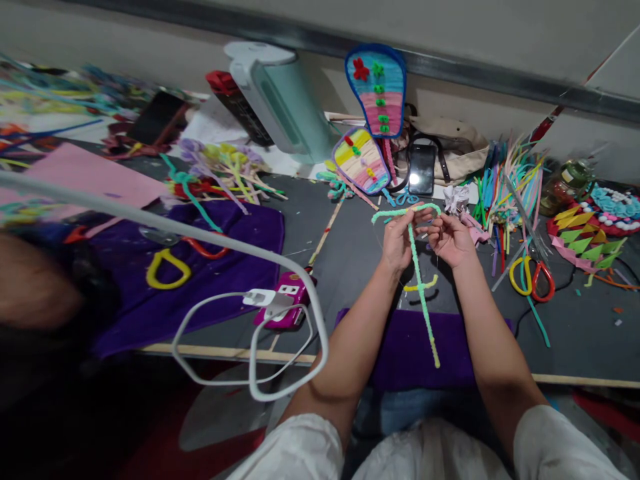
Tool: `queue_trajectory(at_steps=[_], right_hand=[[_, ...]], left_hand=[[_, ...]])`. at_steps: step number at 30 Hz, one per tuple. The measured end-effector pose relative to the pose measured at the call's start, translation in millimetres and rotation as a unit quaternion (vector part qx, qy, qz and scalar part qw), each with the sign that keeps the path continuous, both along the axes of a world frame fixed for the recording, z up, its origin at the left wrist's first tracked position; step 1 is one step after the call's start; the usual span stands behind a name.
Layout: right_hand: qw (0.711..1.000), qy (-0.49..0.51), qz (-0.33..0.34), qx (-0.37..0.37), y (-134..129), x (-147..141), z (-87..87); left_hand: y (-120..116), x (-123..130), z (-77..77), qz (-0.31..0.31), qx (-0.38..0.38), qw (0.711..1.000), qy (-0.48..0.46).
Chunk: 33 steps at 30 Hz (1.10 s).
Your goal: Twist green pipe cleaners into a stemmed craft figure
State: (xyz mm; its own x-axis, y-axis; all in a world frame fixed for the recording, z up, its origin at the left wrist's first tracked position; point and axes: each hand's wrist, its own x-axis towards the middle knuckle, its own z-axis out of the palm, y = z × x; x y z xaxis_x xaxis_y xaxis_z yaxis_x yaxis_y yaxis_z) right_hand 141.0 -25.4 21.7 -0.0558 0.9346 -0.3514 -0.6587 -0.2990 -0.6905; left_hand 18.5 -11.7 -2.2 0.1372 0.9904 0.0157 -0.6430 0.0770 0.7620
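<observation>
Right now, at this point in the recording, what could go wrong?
The left hand pinches the long fuzzy green stem near its top, so its lower end, sticking out over the folded purple cloth, might bend or catch. The scissors lie with handles towards the right forearm; a wide sweep could knock them.

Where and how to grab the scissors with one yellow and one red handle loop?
I'd take the red loop, from above on the person's side: its rounded end faces the person, while a thin teal stem crosses the yellow loop.
</observation>
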Motion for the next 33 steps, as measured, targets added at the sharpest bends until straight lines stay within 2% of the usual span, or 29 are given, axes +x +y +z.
queue_trajectory(at_steps=[2,4,6,8,10,12,15,17,20,23,25,30,33], right_hand=[[0.995,-0.083,-0.054,0.020,-0.6,-2.7,-2.5],[0.968,-0.208,-0.120,0.068,-2.1,-4.6,-4.7],[0.906,-0.363,-0.181,0.121,-4.8,-5.0,-5.9],[0.813,-0.508,-0.231,0.166,-8.3,-4.6,-6.1],[0.721,-0.609,-0.258,0.207,-11.5,-4.3,-6.1],[0.653,-0.669,-0.256,0.246,-13.2,-4.9,-6.9],[0.592,-0.719,-0.234,0.279,-13.0,-6.6,-9.4],[0.575,-0.736,-0.226,0.277,-12.5,-7.4,-10.6],[0.581,-0.738,-0.215,0.267,-13.2,-7.7,-9.7],[0.620,-0.714,-0.209,0.249,-14.2,-7.2,-6.0],[0.669,-0.675,-0.207,0.232,-13.8,-6.6,-3.3],[0.835,-0.482,-0.180,0.193,-8.5,-5.2,1.0],[0.904,-0.364,-0.149,0.164,-6.2,-4.6,2.7]], left_hand=[[0.6,-0.6,-0.2,0.010,-0.007,1.000,0.002],[1.3,-1.0,-1.0,0.023,-0.013,1.000,-0.001],[2.0,-1.2,-2.0,0.037,-0.017,0.999,-0.004],[2.4,-1.3,-2.6,0.049,-0.020,0.999,-0.004],[2.3,-1.0,-2.7,0.058,-0.021,0.998,-0.003],[1.5,-0.2,-2.2,0.065,-0.018,0.998,-0.002],[-0.2,1.3,-0.9,0.071,-0.009,0.997,0.005],[-1.1,1.9,-0.3,0.073,-0.003,0.997,0.011],[-1.6,2.0,0.0,0.066,0.006,0.998,0.012],[-1.1,1.6,-0.1,0.049,0.011,0.999,0.002],[-0.3,1.1,-0.2,0.041,0.011,0.999,-0.005],[3.0,-0.7,-2.1,0.032,0.000,0.999,0.002],[4.8,-1.3,-4.3,0.029,-0.004,1.000,-0.006]])
